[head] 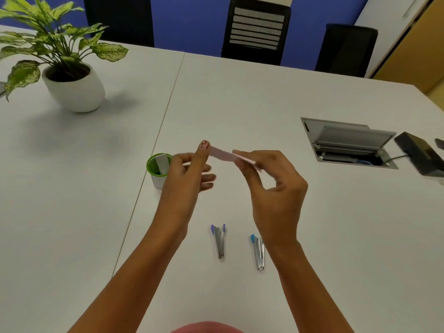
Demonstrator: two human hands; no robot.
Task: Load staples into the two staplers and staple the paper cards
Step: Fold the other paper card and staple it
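Smooth, matt white on the table (240, 104). Shiny bare metal on the purple-tipped stapler (219, 240) and the blue-tipped stapler (258, 252), plastic at the coloured ends. Thin, matt pink paper for the card (222, 155). Smooth plastic on the green-rimmed cup (157, 180). Smooth, faintly shiny white on the plant pot (77, 94). Dull grey metal on the cable box lid (353, 137). Black mesh on the chair back (255, 27).

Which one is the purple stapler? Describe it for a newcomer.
On the white table, between the person's forearms, lie two small metal staplers. The purple stapler is the left one, with purple plastic at its far end; the blue-tipped stapler lies to its right.
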